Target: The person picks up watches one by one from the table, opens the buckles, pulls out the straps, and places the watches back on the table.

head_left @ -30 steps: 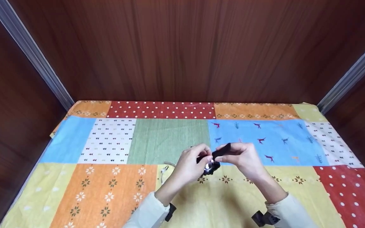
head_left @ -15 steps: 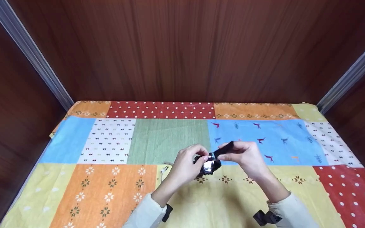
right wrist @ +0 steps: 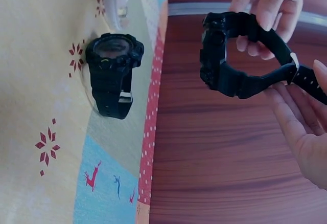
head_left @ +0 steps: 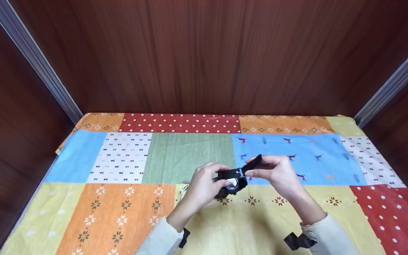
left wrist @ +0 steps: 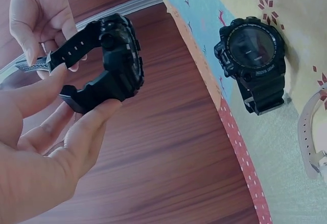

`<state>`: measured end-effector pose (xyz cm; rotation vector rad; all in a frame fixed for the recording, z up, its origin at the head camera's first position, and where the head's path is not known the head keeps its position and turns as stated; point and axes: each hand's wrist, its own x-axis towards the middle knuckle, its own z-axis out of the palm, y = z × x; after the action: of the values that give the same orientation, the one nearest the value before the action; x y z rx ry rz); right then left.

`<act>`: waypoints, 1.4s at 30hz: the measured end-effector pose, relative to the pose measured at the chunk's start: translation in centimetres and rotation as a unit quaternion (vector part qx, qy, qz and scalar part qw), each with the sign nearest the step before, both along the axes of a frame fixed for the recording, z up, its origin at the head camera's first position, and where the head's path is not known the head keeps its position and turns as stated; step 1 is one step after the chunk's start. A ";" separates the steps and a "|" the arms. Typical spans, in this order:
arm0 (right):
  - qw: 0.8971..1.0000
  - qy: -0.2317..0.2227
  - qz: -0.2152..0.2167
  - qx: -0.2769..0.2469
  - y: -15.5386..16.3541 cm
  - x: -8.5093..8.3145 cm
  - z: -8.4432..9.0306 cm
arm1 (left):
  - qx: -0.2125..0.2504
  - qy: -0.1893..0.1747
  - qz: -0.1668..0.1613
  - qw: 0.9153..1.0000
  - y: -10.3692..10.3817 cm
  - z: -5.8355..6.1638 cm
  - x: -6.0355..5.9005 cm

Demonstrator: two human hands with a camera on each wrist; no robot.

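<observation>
While we hold our work above it, the worktop [head_left: 119, 212] spreads beneath us under a patchwork cloth [head_left: 186, 156] of orange, yellow, blue, green and red squares, with dark wood panels [head_left: 204, 53] rising behind and at both sides.

Our left hand [head_left: 204, 186] sits over the yellow and green squares, its fingers curled, with thumb and fingertips pinching the lower strap end and case of a black watch [left wrist: 110, 60]. Our right hand [head_left: 275, 171] meets it from the other side, pinching the free strap end just beside the metal buckle [right wrist: 294, 60], so that the strap runs up and away past our fingers. We hold the black watch in the air between both hands, clear of the cloth, its band bent into a loop and its case turned sideways in the wrist views.

A second black watch [right wrist: 112, 70] lies flat on the yellow square directly under our hands, face up, touching neither hand. Just beside it, toward our left, a pale strap [left wrist: 309, 142] with a small metal fitting rests on the cloth; we cannot tell from these views what it belongs to.
</observation>
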<state>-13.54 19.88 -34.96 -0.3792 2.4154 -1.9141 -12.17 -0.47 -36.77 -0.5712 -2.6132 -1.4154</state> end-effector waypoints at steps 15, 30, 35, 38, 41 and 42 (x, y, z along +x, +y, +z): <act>0.997 0.001 0.076 0.019 -0.3 -0.3 -0.2 | -0.008 0.006 0.008 1.000 0.1 -0.2 -0.1; 0.986 0.030 0.125 0.110 -0.1 -0.6 -1.6 | 0.010 -0.011 -0.002 1.000 -0.2 0.0 -0.1; 0.987 0.037 0.110 0.114 -0.2 -0.5 -1.7 | 0.004 -0.011 -0.008 1.000 -0.2 -0.1 -0.1; 0.987 0.041 0.103 0.114 -0.2 -0.4 -1.7 | -0.001 -0.008 -0.009 1.000 -0.2 -0.2 0.0; 0.988 0.043 0.098 0.115 -0.3 -0.3 -1.8 | -0.009 -0.005 -0.009 1.000 -0.1 -0.3 0.0; 0.988 0.043 0.097 0.116 -0.3 -0.3 -1.8 | -0.013 -0.004 -0.009 1.000 -0.1 -0.4 0.0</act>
<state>-13.81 19.60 -36.74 -0.6677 2.5101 -1.5506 -12.19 -0.57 -37.13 -0.5947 -2.6431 -1.3918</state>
